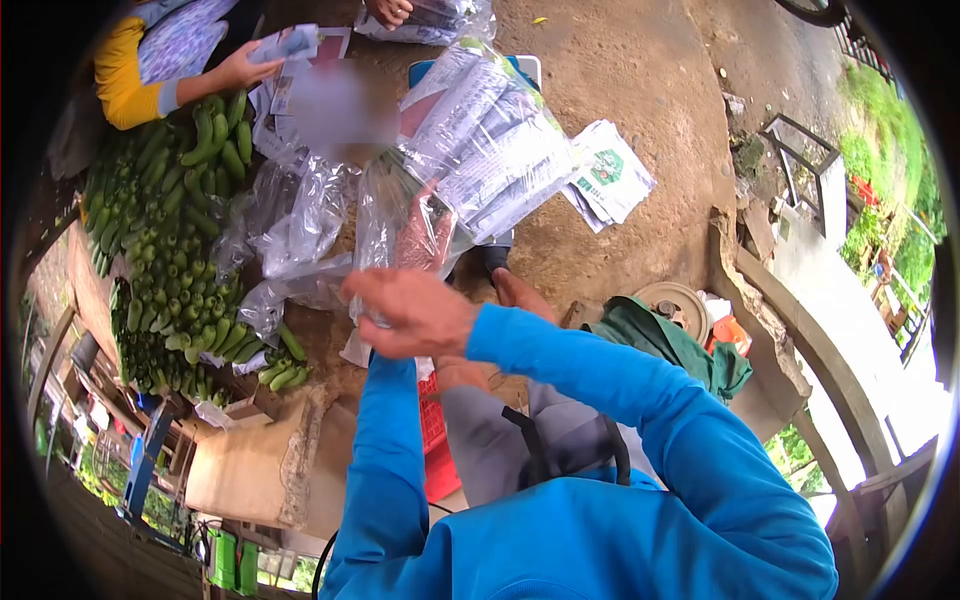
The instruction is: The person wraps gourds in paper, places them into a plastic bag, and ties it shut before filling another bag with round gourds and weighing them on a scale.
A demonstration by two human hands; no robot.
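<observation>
My right hand [425, 308] crosses in front of my left hand [385, 343] at the near end of a large clear plastic bag [375, 215]. Its fingers are curled and slightly blurred; what they hold is hidden. Most of my left hand is covered by the right, so its fingers cannot be made out. Inside the bag lie several newspaper-wrapped bundles [510, 150]. The bag's filled part is farther away, and its loose, crinkled plastic reaches toward my hands.
Many green bananas [175, 260] are piled at left beside loose clear plastic bags [300, 225]. Another person's hand [245, 70] holds folded newspaper. A second person's hand [388, 12] is at the top. Newspaper sheets [610, 175], a green cloth [660, 340] and a red crate [435, 440] lie around.
</observation>
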